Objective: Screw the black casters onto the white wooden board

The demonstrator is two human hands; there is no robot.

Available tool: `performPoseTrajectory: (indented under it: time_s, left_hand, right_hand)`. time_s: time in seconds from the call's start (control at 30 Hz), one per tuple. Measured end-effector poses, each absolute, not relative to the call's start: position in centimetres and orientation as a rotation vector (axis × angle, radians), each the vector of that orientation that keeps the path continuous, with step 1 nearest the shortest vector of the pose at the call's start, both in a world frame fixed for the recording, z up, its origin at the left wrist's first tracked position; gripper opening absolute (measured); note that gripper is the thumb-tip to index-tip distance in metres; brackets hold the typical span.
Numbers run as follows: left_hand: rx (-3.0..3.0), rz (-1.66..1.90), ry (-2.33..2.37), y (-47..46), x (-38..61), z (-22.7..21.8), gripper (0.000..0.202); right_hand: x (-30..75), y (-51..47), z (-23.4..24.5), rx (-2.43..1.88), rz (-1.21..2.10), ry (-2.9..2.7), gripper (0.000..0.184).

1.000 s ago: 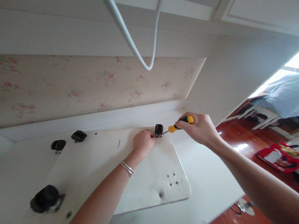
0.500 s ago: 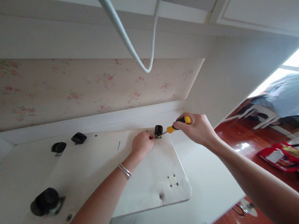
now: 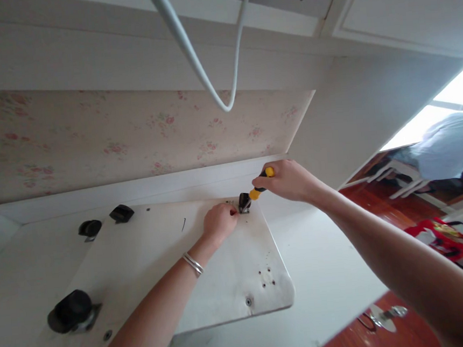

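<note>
A yellow and black screwdriver (image 3: 254, 194) is in my right hand (image 3: 291, 179), whose fingers wrap round its handle. It slants down to the left, its tip at the metal plate of a small black caster wheel (image 3: 244, 200). My left hand (image 3: 220, 220), with two silver bangles at the wrist, lies against the board just left of that caster. Its fingers are curled with the tips close to the caster plate; what they pinch, if anything, is hidden. The white board (image 3: 225, 282) has rounded corners and several screw holes near its right end.
More black casters stand at the board's left: a large one (image 3: 71, 311) and two smaller ones (image 3: 121, 213). A white cable (image 3: 225, 101) hangs in front. To the right, a red bag (image 3: 443, 236) lies on the wooden floor (image 3: 364, 202), near a person in light blue clothing (image 3: 448, 144).
My right hand has moved left and up, bringing the screwdriver to a steeper angle at the caster. My left hand stays where it was.
</note>
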State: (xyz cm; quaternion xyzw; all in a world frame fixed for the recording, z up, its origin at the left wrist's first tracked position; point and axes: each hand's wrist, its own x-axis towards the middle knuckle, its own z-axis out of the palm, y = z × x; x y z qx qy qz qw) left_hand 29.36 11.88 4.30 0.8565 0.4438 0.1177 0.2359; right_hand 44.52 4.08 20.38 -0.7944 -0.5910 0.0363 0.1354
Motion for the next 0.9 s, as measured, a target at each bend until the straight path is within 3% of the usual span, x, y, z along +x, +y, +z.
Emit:
performPoseTrajectory:
  time_s: [0.27,0.37,0.5,0.73,0.9]
  left_hand:
    - [2.350,0.345,1.210,11.9,29.3,3.9,0.019]
    - [2.356,0.345,1.204,11.9,29.3,3.9,0.019]
    - [2.357,0.339,1.214,12.0,29.2,3.9,0.018]
    - [2.348,0.323,1.228,12.0,29.1,3.9,0.018]
    - [2.338,0.314,1.235,12.1,29.2,3.9,0.018]
  right_hand:
    - [43.4,6.0,22.0,-2.363,0.108,-1.935,0.041]
    - [42.5,6.2,22.6,-2.303,0.106,-2.025,0.060]
    - [41.9,6.5,23.3,-2.301,-0.002,-2.185,0.052]
    - [42.2,6.8,24.4,-2.394,0.120,-2.295,0.047]
    - [42.1,6.5,24.2,-2.419,-0.084,-2.237,0.058]
